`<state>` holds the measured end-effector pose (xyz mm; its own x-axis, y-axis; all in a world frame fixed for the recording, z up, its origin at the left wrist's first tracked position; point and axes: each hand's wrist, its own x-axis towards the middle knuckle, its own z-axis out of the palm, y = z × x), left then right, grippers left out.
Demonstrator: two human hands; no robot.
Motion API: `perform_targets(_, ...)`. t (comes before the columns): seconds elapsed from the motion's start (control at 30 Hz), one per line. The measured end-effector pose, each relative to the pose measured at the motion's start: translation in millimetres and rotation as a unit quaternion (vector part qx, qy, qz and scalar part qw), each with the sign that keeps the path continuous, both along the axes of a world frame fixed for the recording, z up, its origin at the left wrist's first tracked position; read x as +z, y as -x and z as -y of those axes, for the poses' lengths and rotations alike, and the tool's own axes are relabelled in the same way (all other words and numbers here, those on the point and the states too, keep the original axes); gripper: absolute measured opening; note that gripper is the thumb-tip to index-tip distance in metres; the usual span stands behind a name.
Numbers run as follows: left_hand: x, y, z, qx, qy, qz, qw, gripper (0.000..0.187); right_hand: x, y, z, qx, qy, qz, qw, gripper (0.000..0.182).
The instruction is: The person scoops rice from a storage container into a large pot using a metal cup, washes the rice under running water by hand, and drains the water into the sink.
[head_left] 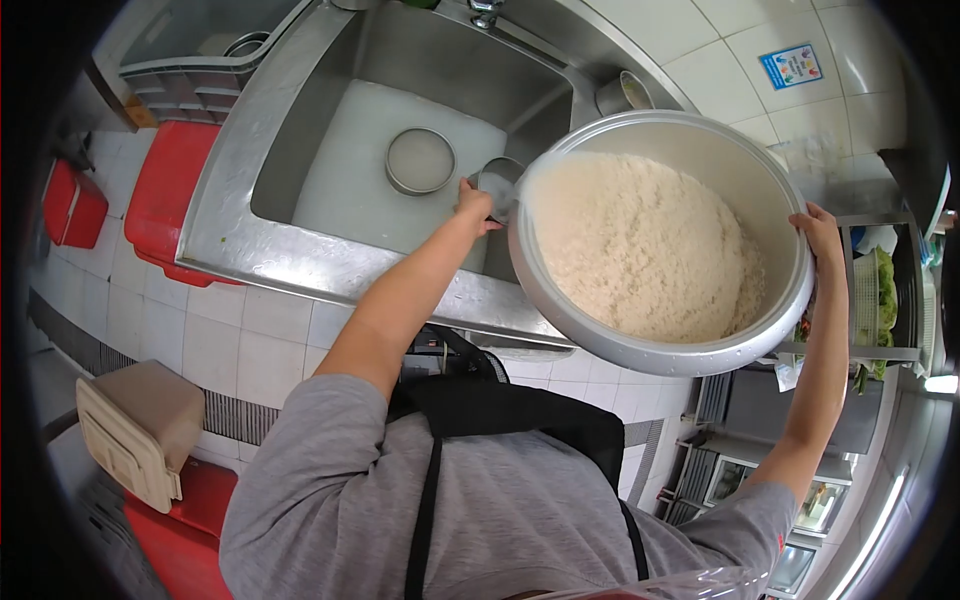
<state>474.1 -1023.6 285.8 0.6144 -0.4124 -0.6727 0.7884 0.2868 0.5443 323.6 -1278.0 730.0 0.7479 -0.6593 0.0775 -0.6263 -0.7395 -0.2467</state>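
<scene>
A large round metal pot (530,230) full of wet white rice (650,245) is tilted toward the sink, and cloudy water runs over its left lip. My right hand (822,237) grips the pot's rim on the far right side. Close to that left lip, my left hand (476,207) is closed on a small round metal cup (487,172), under the running water. Part of the cup is hidden by the water and the pot. In the steel sink (400,45), a round metal bowl (421,161) sits in cloudy white water (345,175).
A faucet (485,10) stands at the sink's back edge, with a metal container (624,92) in the corner. Red bins (170,190) and a beige lidded bin (135,430) are on the left. At right, a rack holds a basket of green vegetables (880,290).
</scene>
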Motion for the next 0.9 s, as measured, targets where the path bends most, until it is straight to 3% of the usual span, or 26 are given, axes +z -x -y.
perform_targets(0.13, -5, 0, 7, 0.015, -0.021, -0.003, 1.0, 0.066, -1, -2, -12, 0.004, -0.003, 0.014, 1.0, 0.03)
perform_targets(0.27, 27, 16, 10, 0.062, -0.015, -0.03, 0.998, 0.067, 2, -4, -4, 0.012, -0.006, 0.002, 1.0, 0.032)
perform_targets(0.43, 54, 29, 9, 0.098, -0.095, 0.009, 0.991, 0.071, 2, -4, -18, 0.004, -0.004, -0.001, 1.0, 0.03)
perform_targets(0.9, 36, 30, 17, 0.108, -0.101, 0.012, 0.989, 0.069, 8, -14, -20, 0.031, 0.003, -0.015, 0.999, 0.036)
